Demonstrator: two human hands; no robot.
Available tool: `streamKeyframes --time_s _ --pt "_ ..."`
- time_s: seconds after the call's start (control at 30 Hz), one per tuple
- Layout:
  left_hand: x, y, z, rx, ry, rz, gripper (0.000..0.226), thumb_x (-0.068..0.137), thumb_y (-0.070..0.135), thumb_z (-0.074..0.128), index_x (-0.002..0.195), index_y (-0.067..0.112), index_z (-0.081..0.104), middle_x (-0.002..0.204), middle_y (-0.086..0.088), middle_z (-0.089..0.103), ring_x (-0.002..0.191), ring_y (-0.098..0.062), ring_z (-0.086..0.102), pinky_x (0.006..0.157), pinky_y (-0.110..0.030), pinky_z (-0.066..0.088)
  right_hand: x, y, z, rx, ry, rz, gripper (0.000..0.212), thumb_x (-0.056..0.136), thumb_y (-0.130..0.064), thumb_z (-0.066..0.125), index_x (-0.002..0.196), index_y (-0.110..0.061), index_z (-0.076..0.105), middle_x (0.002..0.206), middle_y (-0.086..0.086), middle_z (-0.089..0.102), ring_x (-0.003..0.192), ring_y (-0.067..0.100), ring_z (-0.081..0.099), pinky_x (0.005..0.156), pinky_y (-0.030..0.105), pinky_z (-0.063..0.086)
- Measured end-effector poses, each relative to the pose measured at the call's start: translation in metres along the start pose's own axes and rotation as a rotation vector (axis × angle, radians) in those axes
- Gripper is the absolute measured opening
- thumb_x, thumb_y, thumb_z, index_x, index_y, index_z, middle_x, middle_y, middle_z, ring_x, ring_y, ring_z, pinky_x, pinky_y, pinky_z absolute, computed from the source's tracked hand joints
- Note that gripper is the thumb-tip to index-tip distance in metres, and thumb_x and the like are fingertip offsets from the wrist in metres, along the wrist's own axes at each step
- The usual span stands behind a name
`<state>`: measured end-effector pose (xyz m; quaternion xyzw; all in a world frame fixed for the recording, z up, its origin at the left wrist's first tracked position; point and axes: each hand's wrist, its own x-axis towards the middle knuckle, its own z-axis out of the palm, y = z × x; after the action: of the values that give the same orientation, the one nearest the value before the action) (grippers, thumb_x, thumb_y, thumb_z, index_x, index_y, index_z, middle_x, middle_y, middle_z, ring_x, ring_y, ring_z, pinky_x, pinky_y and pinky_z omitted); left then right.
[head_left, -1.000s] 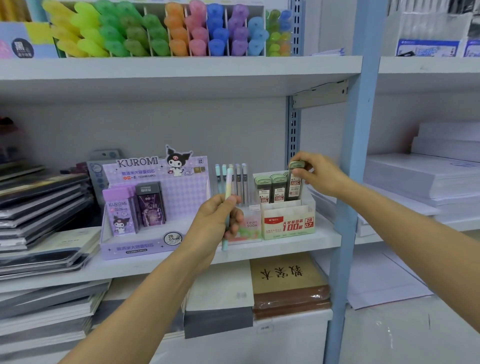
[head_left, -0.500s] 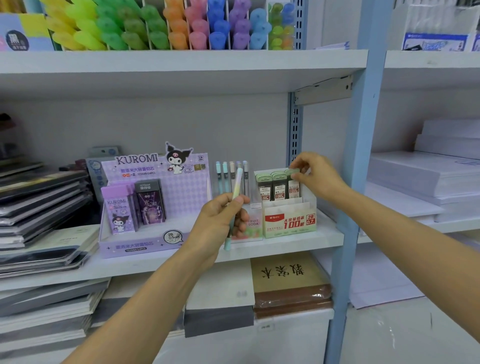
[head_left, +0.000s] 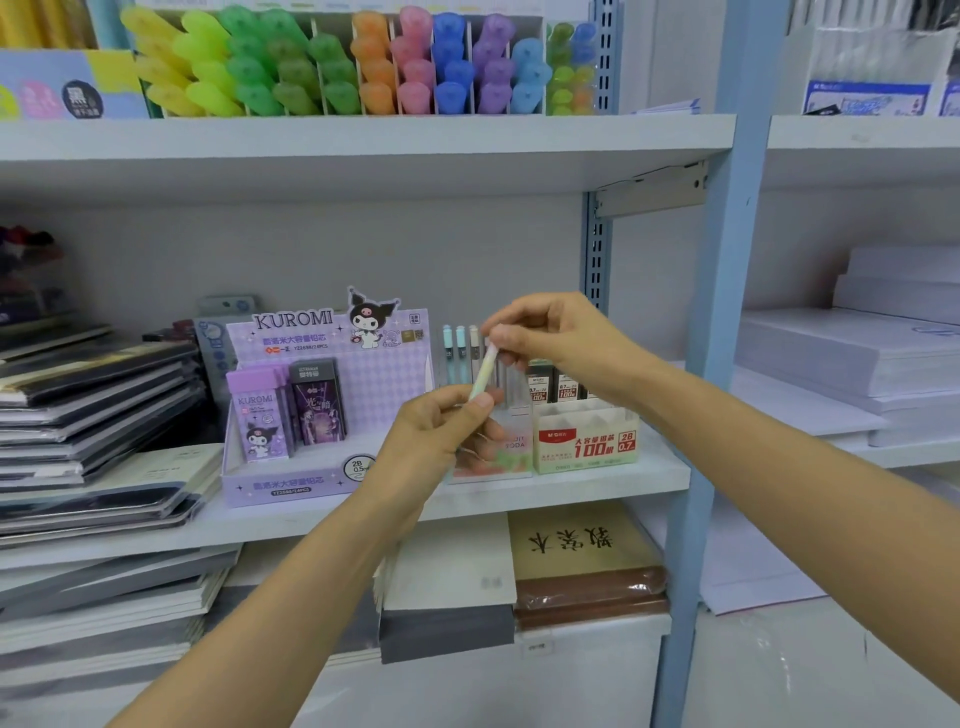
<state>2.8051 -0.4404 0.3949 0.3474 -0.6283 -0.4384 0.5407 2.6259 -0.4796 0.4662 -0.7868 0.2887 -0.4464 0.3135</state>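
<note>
My left hand (head_left: 441, 436) grips a slim pastel pencil (head_left: 483, 371) by its lower half, in front of the middle shelf. My right hand (head_left: 561, 338) pinches the pencil's top end with thumb and fingertips. Behind the hands stand a small display box of similar pencils (head_left: 457, 353) and a cream box of lead cases (head_left: 587, 441) with red print; dark lead cases (head_left: 566, 387) stand upright in it. The lower end of the pencil is hidden by my left hand.
A purple Kuromi lead display (head_left: 322, 410) sits left of the hands. Stacked notebooks (head_left: 93, 415) fill the shelf's left end. Coloured highlighters (head_left: 363, 62) line the upper shelf. A blue upright post (head_left: 727, 312) stands at right, with paper reams (head_left: 852, 353) beyond it.
My right hand has left the lead cases in the cream box and moved left to pinch the pencil's top. My left hand has kept hold of the pencil.
</note>
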Motion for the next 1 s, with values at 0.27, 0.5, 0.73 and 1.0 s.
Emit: streamKeyframes --time_s 0.27,0.5,0.73,1.0 --pt "-0.017 0.016 -0.034 -0.295 0.37 0.12 0.02 0.08 0.018 0.069 0.097 0.007 0.072 0.078 -0.002 0.072 0.064 -0.011 0.063 0.064 -0.021 0.056 -0.012 0.005 -0.004 0.07 -0.05 0.131 0.017 0.088 -0.015 0.065 0.1 -0.004 0.069 0.084 0.005 0.073 0.071 0.01 0.066 0.066 0.017 0.054" --pt "-0.023 0.024 -0.028 -0.36 0.434 0.186 0.009 0.084 0.013 0.068 0.091 0.008 0.071 0.082 -0.004 0.071 0.076 -0.015 0.067 0.069 -0.021 0.056 -0.02 0.004 0.014 -0.093 -0.28 0.176 0.019 0.086 -0.02 0.069 0.1 -0.007 0.072 0.092 0.008 0.074 0.08 0.016 0.068 0.07 0.02 0.054" --pt "-0.025 0.027 -0.02 0.025 0.399 0.231 0.015 0.079 0.019 0.077 0.086 0.009 0.069 0.08 -0.008 0.074 0.069 -0.016 0.071 0.06 -0.026 0.056 -0.01 -0.022 0.035 -0.084 -0.08 0.004 0.026 0.088 -0.037 0.067 0.109 -0.024 0.069 0.099 -0.006 0.072 0.091 0.01 0.068 0.076 0.024 0.057" --pt "-0.019 0.023 -0.014 0.25 0.407 0.299 0.024 0.073 0.033 0.082 0.086 0.018 0.067 0.077 0.006 0.07 0.073 -0.009 0.066 0.067 -0.026 0.055 -0.001 -0.029 0.039 -0.006 -0.049 -0.024 0.018 0.09 -0.016 0.067 0.104 -0.004 0.068 0.084 0.005 0.071 0.078 0.015 0.065 0.077 0.032 0.055"
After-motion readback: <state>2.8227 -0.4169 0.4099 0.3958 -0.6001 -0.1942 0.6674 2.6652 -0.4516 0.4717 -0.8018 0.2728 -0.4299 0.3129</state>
